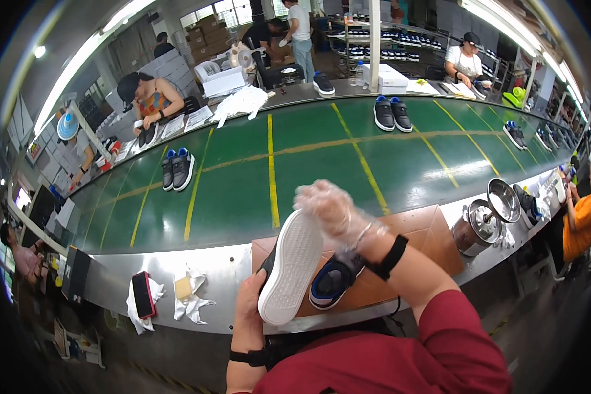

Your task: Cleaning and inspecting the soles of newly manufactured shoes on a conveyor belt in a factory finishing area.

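My left hand (247,301) grips a dark sneaker by its side, its white sole (294,266) tilted up toward me. My right hand (328,209), in a clear plastic glove, is beside the toe end of that sole with its fingers curled in. What those fingers hold, if anything, is hidden. Below my right forearm, the other dark sneaker (331,284), with blue lining, lies on a brown board (427,240). Part of it is covered by my arm and the raised shoe.
Beyond the bench runs a green conveyor (243,177) carrying several pairs of sneakers (393,113). A red-edged phone (143,294) and a yellowish block (186,287) lie on white cloths at left. Metal pots (477,226) stand right. Several people work around the line.
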A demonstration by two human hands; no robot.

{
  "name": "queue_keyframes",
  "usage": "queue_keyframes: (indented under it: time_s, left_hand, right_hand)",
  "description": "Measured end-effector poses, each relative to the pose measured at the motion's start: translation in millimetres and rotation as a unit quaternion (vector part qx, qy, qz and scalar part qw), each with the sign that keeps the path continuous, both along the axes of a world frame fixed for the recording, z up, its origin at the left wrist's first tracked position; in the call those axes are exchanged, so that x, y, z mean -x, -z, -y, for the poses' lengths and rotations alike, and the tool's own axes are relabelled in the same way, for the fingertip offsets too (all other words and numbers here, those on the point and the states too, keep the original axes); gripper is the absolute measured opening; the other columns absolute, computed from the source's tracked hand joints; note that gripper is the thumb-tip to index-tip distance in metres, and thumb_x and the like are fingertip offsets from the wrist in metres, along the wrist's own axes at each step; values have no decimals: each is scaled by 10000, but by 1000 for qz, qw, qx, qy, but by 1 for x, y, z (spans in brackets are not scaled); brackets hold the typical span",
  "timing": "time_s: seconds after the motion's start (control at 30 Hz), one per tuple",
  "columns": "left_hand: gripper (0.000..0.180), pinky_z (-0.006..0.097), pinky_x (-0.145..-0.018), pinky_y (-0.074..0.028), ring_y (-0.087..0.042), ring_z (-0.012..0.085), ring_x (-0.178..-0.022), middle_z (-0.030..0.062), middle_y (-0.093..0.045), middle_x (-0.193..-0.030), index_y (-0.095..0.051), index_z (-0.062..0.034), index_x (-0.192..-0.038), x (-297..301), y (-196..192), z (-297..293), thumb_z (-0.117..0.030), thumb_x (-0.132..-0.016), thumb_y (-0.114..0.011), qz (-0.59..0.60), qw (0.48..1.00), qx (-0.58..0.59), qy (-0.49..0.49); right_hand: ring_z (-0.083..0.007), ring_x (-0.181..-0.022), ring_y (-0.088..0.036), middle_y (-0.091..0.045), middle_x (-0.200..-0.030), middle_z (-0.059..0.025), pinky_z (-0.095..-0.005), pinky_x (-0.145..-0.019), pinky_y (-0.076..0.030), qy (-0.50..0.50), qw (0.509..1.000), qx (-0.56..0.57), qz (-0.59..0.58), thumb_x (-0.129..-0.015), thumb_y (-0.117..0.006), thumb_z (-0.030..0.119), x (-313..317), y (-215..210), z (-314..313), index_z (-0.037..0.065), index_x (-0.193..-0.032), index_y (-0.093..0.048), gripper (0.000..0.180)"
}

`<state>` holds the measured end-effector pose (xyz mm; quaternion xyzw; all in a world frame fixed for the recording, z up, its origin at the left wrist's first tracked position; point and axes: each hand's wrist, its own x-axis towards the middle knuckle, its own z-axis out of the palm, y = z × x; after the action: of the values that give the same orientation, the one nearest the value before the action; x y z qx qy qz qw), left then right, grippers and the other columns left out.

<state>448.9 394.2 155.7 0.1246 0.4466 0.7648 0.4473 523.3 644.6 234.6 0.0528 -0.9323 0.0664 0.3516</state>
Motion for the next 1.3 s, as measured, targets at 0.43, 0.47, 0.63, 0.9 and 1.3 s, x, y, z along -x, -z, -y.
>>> queue_keyframes:
  time_s: [0.43, 0.47, 0.63, 0.9, 1.3]
  left_hand:
    - [498, 372, -801, -554, -646, 283, -963, 193, -604, -1158, -469, 30, -1283, 5, -17, -12, -342, -952, -475, 134, 988, -80, -4]
    - [493, 388, -844, -539, -624, 294, -1012, 194, -581, -1199, -444, 18, -1308, 7, -16, -21, -331, -960, -455, 158, 979, -126, 38]
    - [458, 405, -908, -507, -593, 297, -1077, 189, -566, -1231, -441, 10, -1316, 12, -26, -40, -303, -983, -405, 113, 966, -228, 46]
    - [400, 381, -872, -516, -630, 252, -1004, 166, -629, -1135, -541, 34, -1200, 29, -12, -43, -284, -967, -478, 221, 944, -245, 3]
    - [399, 361, -828, -543, -633, 218, -989, 164, -614, -1150, -526, 22, -1215, 23, -19, -46, -282, -959, -500, 124, 983, -114, -73]
  right_hand:
    - [-311, -902, -635, -675, -959, -152, -360, -807, -510, -211, 936, 260, -104, -652, -613, -134, -5, -23, -7, 26, -907, -693, 311]
    - [-307, -896, -636, -676, -961, -145, -367, -797, -502, -180, 943, 252, -120, -659, -621, -131, -12, -15, -6, 39, -931, -691, 328]
    - [-263, -941, -633, -680, -982, -114, -375, -824, -478, -129, 955, 193, -181, -717, -605, -82, -25, -2, 52, 45, -983, -680, 303]
    - [-241, -1048, -612, -667, -1063, -96, -389, -902, -458, -218, 955, 196, -39, -764, -596, 42, -51, 23, 101, 39, -996, -673, 244]
    - [-315, -961, -593, -630, -1026, -143, -384, -778, -479, -320, 931, 161, -76, -761, -561, 16, 14, -21, 68, 13, -990, -621, 237]
